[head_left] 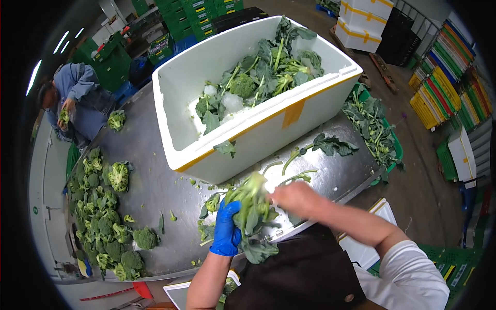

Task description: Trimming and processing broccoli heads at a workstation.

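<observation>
My left hand (pixel 225 227), in a blue glove, grips a leafy broccoli stalk (pixel 247 199) with large leaves hanging below. My bare right hand (pixel 292 196), blurred, is closed beside the stalk's pale cut end; what it holds is too smeared to make out. Loose stems and leaves (pixel 330 145) lie on the steel table (pixel 144 201) around my hands. A white foam box (pixel 196 160) on the table holds broccoli, leaves (pixel 274 57) and lumps of ice (pixel 231 102). Several trimmed broccoli heads (pixel 103 225) are heaped along the table's left.
Another person (pixel 75 98) in blue holds broccoli at the table's far left. A green crate (pixel 398 147) of leaves sits beyond the right edge. Stacked foam boxes (pixel 359 33), colourful crates (pixel 439 82) and green crates (pixel 196 13) stand behind. An open foam box (pixel 372 248) is below the near edge.
</observation>
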Available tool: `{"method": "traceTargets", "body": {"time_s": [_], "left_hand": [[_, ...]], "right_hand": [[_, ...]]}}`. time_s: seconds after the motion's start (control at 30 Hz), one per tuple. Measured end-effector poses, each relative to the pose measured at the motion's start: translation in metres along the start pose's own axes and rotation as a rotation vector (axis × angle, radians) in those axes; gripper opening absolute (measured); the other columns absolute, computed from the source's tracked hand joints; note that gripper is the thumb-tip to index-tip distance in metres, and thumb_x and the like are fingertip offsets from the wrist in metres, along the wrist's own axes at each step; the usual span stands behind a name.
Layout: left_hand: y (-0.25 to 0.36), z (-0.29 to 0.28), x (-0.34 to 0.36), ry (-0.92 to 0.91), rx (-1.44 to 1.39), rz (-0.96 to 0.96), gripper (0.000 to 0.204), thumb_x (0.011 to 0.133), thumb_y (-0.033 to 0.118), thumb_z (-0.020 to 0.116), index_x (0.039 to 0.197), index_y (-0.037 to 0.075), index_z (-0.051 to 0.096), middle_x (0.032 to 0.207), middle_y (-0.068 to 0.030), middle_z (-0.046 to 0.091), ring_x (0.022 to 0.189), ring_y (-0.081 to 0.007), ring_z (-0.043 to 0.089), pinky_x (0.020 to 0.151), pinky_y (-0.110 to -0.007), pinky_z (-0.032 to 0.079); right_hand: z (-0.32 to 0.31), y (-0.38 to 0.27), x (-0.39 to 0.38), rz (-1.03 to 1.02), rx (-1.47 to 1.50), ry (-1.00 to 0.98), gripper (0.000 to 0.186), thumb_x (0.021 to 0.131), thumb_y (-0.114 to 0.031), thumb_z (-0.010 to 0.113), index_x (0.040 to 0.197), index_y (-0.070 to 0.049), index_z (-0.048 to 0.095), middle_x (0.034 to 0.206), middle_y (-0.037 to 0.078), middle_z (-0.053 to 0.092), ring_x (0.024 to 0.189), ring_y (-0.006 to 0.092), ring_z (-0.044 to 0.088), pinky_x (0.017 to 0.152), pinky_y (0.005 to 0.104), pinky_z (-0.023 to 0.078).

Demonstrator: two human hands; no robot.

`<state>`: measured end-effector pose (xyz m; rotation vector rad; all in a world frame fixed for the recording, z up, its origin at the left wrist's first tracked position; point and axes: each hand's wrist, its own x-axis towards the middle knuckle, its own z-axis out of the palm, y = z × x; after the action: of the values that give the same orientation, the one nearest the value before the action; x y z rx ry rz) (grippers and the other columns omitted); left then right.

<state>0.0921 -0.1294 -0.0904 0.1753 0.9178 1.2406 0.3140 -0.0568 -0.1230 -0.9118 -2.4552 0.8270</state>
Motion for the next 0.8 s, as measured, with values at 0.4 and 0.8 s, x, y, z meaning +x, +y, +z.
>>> {"method": "traceTargets", "body": {"time_s": [0.4,0.8], "left_hand": [[0.014,0.013,0.007,-0.003,0.634,0.464,0.088,0.065,0.007,0.080,0.140,0.004,0.033,0.128,-0.0101,0.048,0.116,-0.0251,0.051,0.099,-0.035,0.043],[0.051,-0.008,-0.006,-0.050,0.647,0.446,0.082,0.074,0.013,0.073,0.144,0.004,0.032,0.141,-0.0135,0.042,0.127,-0.0244,0.044,0.102,-0.038,0.039]], "right_hand": [[-0.013,-0.040,0.045,0.512,0.638,0.026,0.057,0.087,-0.051,0.059,0.124,-0.006,0.053,0.073,0.011,0.064,0.064,0.0212,0.063,0.061,0.0355,0.049],[0.015,-0.010,0.031,0.654,1.606,0.016,0.061,0.092,-0.014,0.058,0.146,-0.011,0.029,0.076,-0.003,0.045,0.045,0.0038,0.037,0.041,0.0198,0.031]]}}
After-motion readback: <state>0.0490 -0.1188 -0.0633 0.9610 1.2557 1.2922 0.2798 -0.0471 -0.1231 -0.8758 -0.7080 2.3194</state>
